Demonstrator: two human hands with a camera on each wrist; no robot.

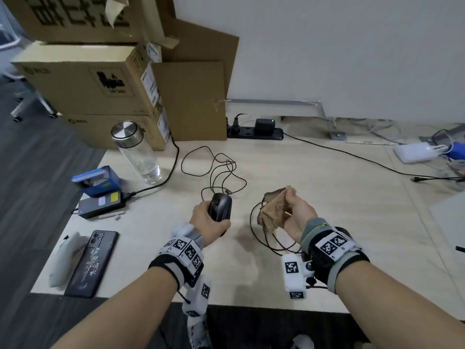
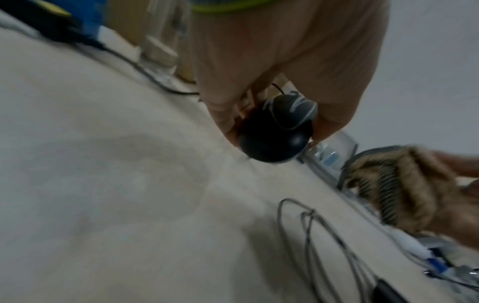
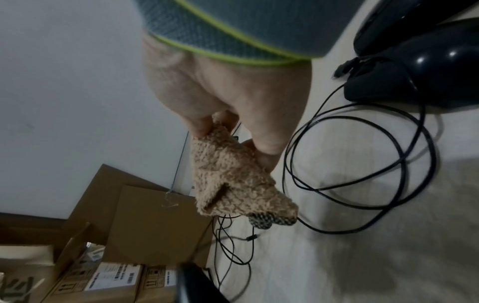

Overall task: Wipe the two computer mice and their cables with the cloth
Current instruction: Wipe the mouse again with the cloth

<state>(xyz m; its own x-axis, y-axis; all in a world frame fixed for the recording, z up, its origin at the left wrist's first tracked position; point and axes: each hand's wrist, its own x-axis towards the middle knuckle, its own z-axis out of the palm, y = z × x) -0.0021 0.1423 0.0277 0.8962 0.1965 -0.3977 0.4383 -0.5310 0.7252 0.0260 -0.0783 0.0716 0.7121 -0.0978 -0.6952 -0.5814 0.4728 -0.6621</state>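
Note:
My left hand (image 1: 208, 217) grips a black mouse (image 1: 221, 206) from the side, just over the pale table (image 1: 352, 222); the left wrist view shows the fingers wrapped around the mouse (image 2: 274, 139). Its thin black cable (image 1: 219, 170) lies tangled behind it. My right hand (image 1: 297, 207) pinches a folded brown cloth (image 1: 275, 209) held up to the right of the mouse, not touching it. The cloth (image 3: 228, 180) hangs over a second coiled cable (image 3: 362, 164). A second black mouse (image 3: 414, 71) lies on the table under my right wrist, hidden in the head view.
A glass bottle (image 1: 137, 152), a blue box (image 1: 100, 177), a black adapter (image 1: 100, 205) and a phone (image 1: 93, 263) sit on the left. Cardboard boxes (image 1: 100, 84) and a power strip (image 1: 254, 132) stand at the back. A white power bank (image 1: 417, 152) lies far right.

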